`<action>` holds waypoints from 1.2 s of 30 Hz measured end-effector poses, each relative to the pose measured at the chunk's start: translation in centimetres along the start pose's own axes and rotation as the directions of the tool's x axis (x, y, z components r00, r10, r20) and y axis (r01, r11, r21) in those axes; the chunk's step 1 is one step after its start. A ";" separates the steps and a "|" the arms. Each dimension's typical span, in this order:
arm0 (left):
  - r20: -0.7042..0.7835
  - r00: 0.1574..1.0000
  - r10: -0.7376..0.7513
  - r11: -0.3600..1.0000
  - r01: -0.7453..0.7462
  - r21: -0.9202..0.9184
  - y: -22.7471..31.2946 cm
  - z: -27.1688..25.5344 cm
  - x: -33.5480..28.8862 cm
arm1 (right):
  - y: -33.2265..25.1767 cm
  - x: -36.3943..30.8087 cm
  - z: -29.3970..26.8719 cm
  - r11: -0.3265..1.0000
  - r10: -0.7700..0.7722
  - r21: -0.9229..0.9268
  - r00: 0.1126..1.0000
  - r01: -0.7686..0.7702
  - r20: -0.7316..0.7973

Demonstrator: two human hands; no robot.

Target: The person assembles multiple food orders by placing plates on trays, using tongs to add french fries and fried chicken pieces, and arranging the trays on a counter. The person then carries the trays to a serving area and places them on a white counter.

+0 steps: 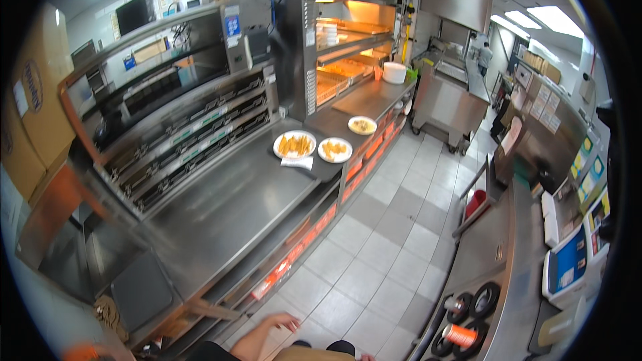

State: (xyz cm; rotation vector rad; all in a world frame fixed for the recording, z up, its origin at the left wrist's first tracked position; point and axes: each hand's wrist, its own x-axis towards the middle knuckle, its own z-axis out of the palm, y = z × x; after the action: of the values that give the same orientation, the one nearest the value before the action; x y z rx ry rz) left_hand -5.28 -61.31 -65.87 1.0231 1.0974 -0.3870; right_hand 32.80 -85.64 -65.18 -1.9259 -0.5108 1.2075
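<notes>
Loosely, the fingers of the left hand [285,321] stand apart, and the hand hangs over the tiled floor [391,244] beside the tan apron [314,354]. Only a sliver of the right hand [366,357] shows at the picture's lower edge, so I cannot tell whether its fingers are apart or together. Nearest the left hand is the aisle-side edge of the steel worktop [227,207], with an orange strip [294,261] running along the shelf beneath. By the worktop's near end lies a dark grey tray [142,291]. Toward the far end, a white plate [277,150] carries golden wedges [295,145], with a paper napkin [297,162] just beside it; closer to the aisle-side edge, a second plate [347,154] bears smaller yellow-orange pieces [334,150]. Farther along sits a third plate [352,123] of pale food with dark bits. Past it, a tall stack of white plates [394,73] stands near the lit warming cabinet [309,47]. Across the aisle, an orange-and-white cup [460,335] lies tilted among black rings [485,299]. Well apart, deep in the aisle, another person [485,58] stands.
</notes>
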 end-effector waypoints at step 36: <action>-0.180 0.961 0.211 0.940 -0.149 0.307 87.3 -43.3 39.2 | -50.7 82.0 -18.0 0.901 0.223 -0.342 0.961 -0.266 -0.162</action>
State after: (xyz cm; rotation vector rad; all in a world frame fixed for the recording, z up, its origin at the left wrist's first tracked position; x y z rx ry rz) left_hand 50.35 27.60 -60.99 1.4425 1.1441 -0.3006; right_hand 90.40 -6.25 -67.10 -2.4227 -0.4607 1.2063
